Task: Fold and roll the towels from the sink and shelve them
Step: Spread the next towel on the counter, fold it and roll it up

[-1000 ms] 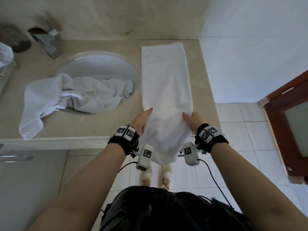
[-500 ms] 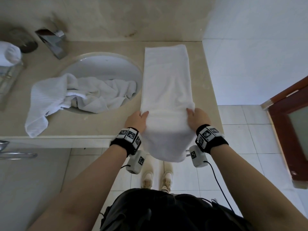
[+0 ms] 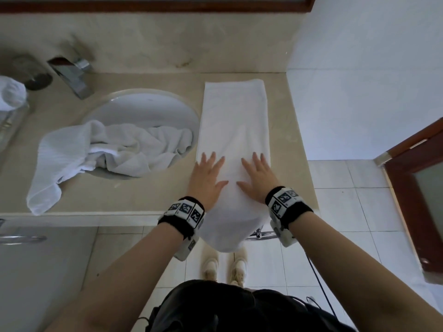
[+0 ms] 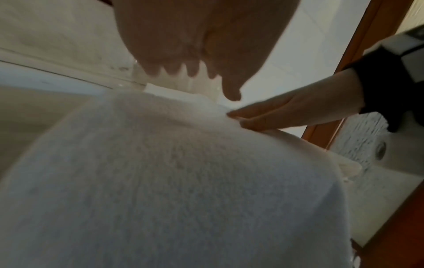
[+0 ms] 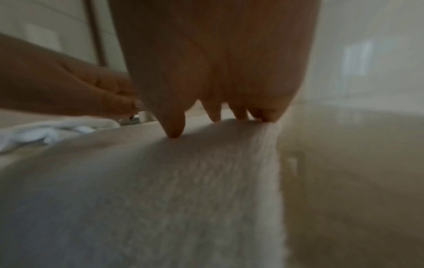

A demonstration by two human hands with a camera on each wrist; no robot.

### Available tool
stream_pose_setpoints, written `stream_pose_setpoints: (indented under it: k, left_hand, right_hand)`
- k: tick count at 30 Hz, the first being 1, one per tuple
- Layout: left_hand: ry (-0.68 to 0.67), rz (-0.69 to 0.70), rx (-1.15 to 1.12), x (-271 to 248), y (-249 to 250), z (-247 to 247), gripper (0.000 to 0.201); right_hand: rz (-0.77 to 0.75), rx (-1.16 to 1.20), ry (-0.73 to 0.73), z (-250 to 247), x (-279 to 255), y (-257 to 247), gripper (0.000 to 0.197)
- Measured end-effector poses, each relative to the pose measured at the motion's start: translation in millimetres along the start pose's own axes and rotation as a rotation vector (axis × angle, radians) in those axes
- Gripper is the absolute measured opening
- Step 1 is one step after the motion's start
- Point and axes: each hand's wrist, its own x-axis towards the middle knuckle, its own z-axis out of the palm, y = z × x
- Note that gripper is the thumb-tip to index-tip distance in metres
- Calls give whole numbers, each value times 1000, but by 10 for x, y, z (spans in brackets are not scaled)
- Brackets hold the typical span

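A white towel [image 3: 235, 121], folded into a long strip, lies on the beige counter [image 3: 287, 130] right of the sink, its near end hanging over the front edge. My left hand [image 3: 208, 178] and right hand [image 3: 257, 177] rest flat on it side by side, fingers spread and straight. The wrist views show the towel [image 4: 160, 172] [image 5: 160, 190] close up under each palm, with my left hand [image 4: 195, 54] and my right hand [image 5: 215, 72] above the cloth. A second white towel [image 3: 103, 154] lies crumpled in the sink [image 3: 143, 109], one end draped over the counter to the left.
A chrome tap [image 3: 72, 75] stands behind the sink. A rolled white towel [image 3: 10, 93] sits at the far left on a rack. A white wall bounds the counter on the right, with a brown door frame [image 3: 412, 188] beyond. A towel rail [image 3: 21, 238] hangs below the counter.
My hands let go of the towel's side edges and moved forward onto its top, now lying flat with fingers spread. The towel's hanging end is shorter than before.
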Motion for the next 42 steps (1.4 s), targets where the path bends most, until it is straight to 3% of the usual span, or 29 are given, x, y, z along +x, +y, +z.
stream_pose_setpoints:
  k: [2, 4, 8, 16, 23, 28, 33, 38, 42]
  left_hand:
    - [-275, 17, 101, 147, -1, 87, 66]
    - [-376, -37, 158, 288, -20, 114, 65]
    - [-387, -83, 173, 657, -30, 26, 64]
    - [-379, 10, 246, 1507, -209, -90, 68]
    - [-398, -45, 188, 2535, -424, -329, 73]
    - [-403, -55, 184, 3139, -522, -459, 77]
    - [-361, -39, 184, 3545, -557, -621, 59]
    - [-188, -5, 37, 3793, -699, -754, 47]
    - [-289, 8, 67, 3970, -734, -858, 59]
  right_hand:
    - [63, 11, -130, 44, 97, 29, 79]
    - [96, 5, -149, 13, 177, 64, 81]
    - [85, -2, -174, -187, 449, 141, 78]
    - [48, -21, -161, -538, 1263, 279, 75]
    - [150, 17, -123, -851, 2132, 344, 74]
    - [190, 60, -72, -1052, 2653, 393, 59]
    - [182, -3, 39, -1186, 2971, 505, 52]
    - [254, -114, 123, -1384, 3148, 565, 48]
    - [265, -107, 58, -1557, 3311, 642, 41]
